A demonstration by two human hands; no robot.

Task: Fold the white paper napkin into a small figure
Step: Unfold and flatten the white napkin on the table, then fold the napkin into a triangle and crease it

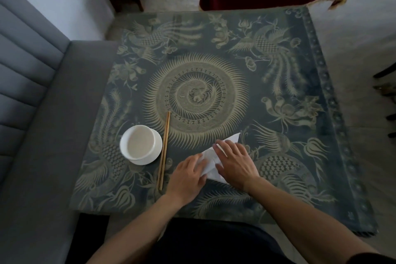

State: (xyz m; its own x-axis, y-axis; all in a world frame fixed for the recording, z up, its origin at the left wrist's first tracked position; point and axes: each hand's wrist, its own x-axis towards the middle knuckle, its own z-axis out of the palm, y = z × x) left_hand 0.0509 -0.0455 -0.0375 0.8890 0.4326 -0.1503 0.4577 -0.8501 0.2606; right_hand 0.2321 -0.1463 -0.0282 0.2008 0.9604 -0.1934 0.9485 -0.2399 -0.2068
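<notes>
**Napkin fold in progress, both hands pressing it flat**

Nearest the camera, two bare forearms reach out over the front edge of the table (214,34), which wears a dark cloth with pale birds and a big spiral sun in the middle. The left hand (188,178) lies palm down on the near-left part of the white paper napkin (209,162), fingers (198,162) spread flat on it, not pinching anything. The right hand (235,163) covers the right side the same way, flat and pressing, nothing clenched. So the napkin sits on the table between and under both hands, front centre-right, with one pointed corner poking out past the right hand toward the far side.

My guess is they're flattening a crease, early-ish in the fold. Paper napkin means super light, soft and floppy; it tears easily and slides on cloth. I'd hold it down with one palm and take that free corner by the very tip, then run a fingertip along the fold.

A bit farther left are a pair of chopsticks (164,150), and just beside them a white bowl (140,142) sitting on a small white saucer (150,159). A grey sofa (42,113) runs along the left.
</notes>
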